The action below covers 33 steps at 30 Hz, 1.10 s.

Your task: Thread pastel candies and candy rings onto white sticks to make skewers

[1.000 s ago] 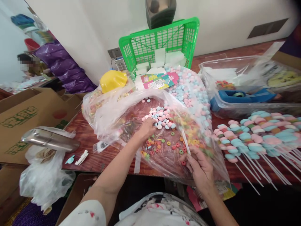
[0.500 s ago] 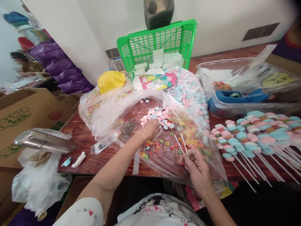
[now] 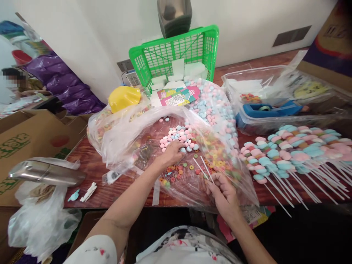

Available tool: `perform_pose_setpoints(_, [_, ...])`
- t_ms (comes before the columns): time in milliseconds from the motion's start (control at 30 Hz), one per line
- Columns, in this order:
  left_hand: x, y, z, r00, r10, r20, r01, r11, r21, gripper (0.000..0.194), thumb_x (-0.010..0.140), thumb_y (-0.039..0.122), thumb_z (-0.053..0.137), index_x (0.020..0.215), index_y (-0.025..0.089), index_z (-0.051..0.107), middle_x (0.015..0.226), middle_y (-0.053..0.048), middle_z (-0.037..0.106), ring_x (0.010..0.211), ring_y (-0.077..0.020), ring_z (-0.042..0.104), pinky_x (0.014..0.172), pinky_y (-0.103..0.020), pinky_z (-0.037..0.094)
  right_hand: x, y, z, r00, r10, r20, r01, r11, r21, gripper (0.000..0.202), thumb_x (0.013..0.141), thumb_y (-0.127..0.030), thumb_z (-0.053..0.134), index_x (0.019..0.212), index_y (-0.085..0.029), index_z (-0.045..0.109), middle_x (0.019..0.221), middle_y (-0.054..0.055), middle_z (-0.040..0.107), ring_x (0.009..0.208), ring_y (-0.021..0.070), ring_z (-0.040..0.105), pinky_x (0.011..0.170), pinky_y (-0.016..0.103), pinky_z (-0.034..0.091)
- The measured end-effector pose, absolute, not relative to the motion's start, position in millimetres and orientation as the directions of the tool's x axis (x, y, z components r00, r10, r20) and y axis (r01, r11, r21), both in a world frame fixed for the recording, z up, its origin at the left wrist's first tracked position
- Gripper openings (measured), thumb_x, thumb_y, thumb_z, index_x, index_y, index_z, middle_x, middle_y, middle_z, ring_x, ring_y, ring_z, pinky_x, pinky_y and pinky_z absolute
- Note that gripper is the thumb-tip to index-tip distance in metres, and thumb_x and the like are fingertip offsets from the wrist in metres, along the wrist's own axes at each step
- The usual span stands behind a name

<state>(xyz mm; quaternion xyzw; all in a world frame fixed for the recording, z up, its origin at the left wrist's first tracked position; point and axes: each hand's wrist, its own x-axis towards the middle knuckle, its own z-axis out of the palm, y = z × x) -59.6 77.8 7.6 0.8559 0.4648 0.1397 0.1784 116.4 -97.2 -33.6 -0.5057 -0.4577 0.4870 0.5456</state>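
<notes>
My left hand (image 3: 173,152) reaches into a heap of pink and blue marshmallow candies (image 3: 176,135) on a clear plastic sheet. Its fingers are bent and drawn in at the near side of the heap, beside a blue piece; what lies between them is hidden. Two thin white sticks (image 3: 204,169) are pinched in my right hand (image 3: 223,190), their free ends slanting up and left. Below those ends lie small ring-shaped gummies (image 3: 176,173) in red, orange and green. Finished candy skewers (image 3: 291,150), striped pink and blue on white sticks, lie stacked at right.
A green basket (image 3: 173,40) stands at the back against the wall. To the right is a clear tub (image 3: 277,123) with a blue tape dispenser (image 3: 268,110). A steel flask (image 3: 48,173), a plastic bag and a cardboard box (image 3: 35,146) are at left; another person sits far left.
The view has swung slightly right, so everything sits further left. My left hand stays at the candy heap. The sticks in my right hand have shifted a little left, their tips closer together.
</notes>
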Motion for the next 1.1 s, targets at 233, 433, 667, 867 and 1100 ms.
perform_pose_setpoints(233, [-55.6,26.4,25.8,0.353,0.934,-0.06,0.12,0.019,0.993,0.031,0.057,0.026,0.081,0.085,0.015,0.072,0.086,-0.004,0.069,0.071,-0.0141,0.062,0.065,-0.027,0.052,121.1,-100.9,-24.1,0.117,0.99,0.08,0.027,0.077,-0.997,0.015,0.092,-0.032,0.048,0.082,-0.021,0.05,0.061,-0.005,0.051,0.05,0.0093,0.043,0.049,0.021,0.033])
perform_pose_setpoints(433, [-48.1,-13.2,31.9,0.178,0.977,-0.116,-0.258,0.16,0.953,0.032,0.05,0.022,0.087,0.077,0.015,0.071,0.07,-0.001,0.07,0.059,-0.0115,0.062,0.057,-0.023,0.053,121.8,-106.5,-15.9,0.062,0.987,0.151,0.137,0.142,-0.98,0.013,0.093,-0.027,0.046,0.081,-0.021,0.05,0.062,-0.005,0.051,0.053,0.0102,0.045,0.053,0.022,0.034])
perform_pose_setpoints(667, [-49.8,-22.6,20.4,0.035,0.998,0.044,-0.15,-0.038,0.988,0.029,0.057,0.025,0.085,0.083,0.017,0.074,0.076,-0.001,0.072,0.068,-0.0126,0.063,0.067,-0.025,0.053,129.8,-111.2,-11.4,-0.062,0.983,0.17,0.283,0.181,-0.942,0.014,0.094,-0.027,0.043,0.083,-0.022,0.049,0.061,-0.005,0.049,0.056,0.0117,0.045,0.056,0.024,0.034])
perform_pose_setpoints(867, [-55.9,-28.4,18.0,0.068,0.953,0.294,0.154,-0.301,0.941,0.017,0.068,0.024,0.079,0.084,0.019,0.075,0.08,-0.003,0.072,0.074,-0.0153,0.064,0.07,-0.026,0.051,132.1,-113.6,-5.4,-0.096,0.983,0.159,0.294,0.181,-0.939,0.017,0.095,-0.027,0.041,0.079,-0.022,0.047,0.06,-0.005,0.048,0.055,0.0114,0.044,0.056,0.023,0.034])
perform_pose_setpoints(1100, [-55.3,-36.9,14.1,0.23,0.815,0.531,0.308,-0.579,0.755,0.016,0.077,0.013,0.069,0.088,0.023,0.075,0.083,-0.004,0.075,0.079,-0.017,0.069,0.076,-0.03,0.052,126.3,-117.2,-4.8,-0.01,0.999,0.038,0.183,0.039,-0.982,0.01,0.092,-0.027,0.045,0.091,-0.022,0.054,0.057,-0.006,0.05,0.053,0.012,0.045,0.056,0.024,0.034])
